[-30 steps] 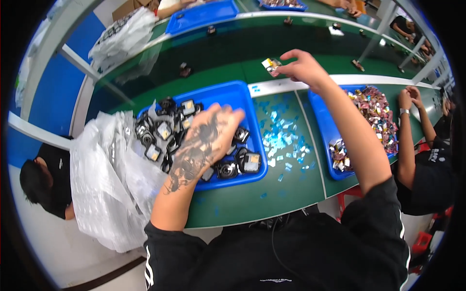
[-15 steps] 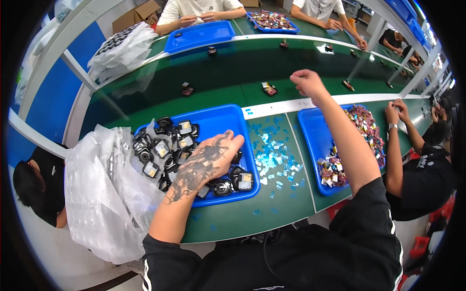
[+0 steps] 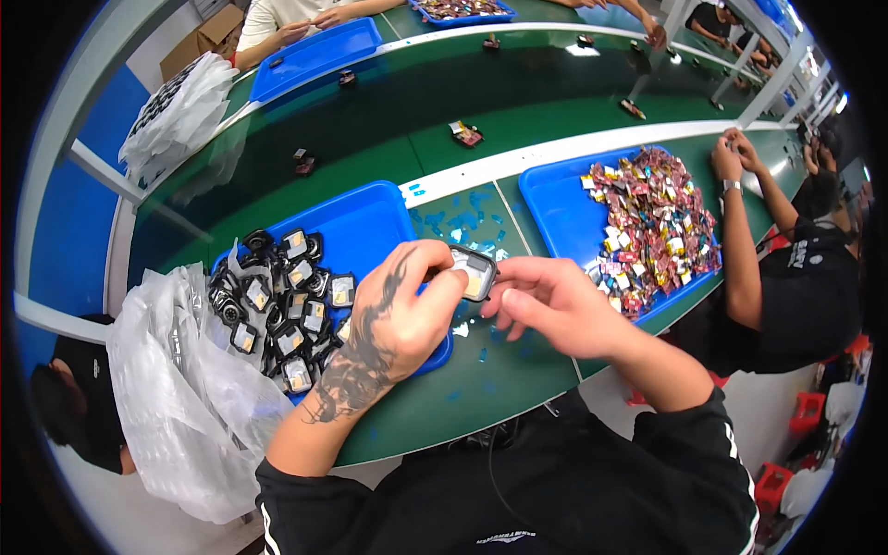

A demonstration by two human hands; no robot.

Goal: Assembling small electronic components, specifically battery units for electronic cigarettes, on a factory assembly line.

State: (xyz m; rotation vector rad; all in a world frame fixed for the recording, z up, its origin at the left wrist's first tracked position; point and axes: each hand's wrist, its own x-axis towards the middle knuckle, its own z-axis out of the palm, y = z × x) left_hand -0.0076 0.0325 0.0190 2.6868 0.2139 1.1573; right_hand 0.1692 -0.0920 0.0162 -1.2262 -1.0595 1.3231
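My left hand [image 3: 407, 310] is closed on a small square watch case [image 3: 475, 275] with a dark rim and a pale part inside, thumb pressed on its face. At the right edge of that case is my right hand [image 3: 564, 305], its fingers apart and curved; whether a fingertip touches the rim, I cannot tell. To the left, a blue tray [image 3: 370, 208] holds many similar black cases [image 3: 296, 303], several showing pale squares. A second blue tray [image 3: 560, 217] on the right is heaped with small reddish circuit pieces [image 3: 659, 222] bearing white and yellow parts.
Blue film scraps [image 3: 470, 220] lie on the green table [image 3: 518, 365] between the trays. Clear plastic trays in bags [image 3: 176, 388] hang at the left edge. Beyond the white rail [image 3: 499, 166], a dark green belt [image 3: 388, 129] carries small assemblies [image 3: 466, 134]. Other people sit opposite and at right.
My left hand has lifted from the left tray with a watch case. My right hand has come back from above the belt to beside that case. The view has shifted right.
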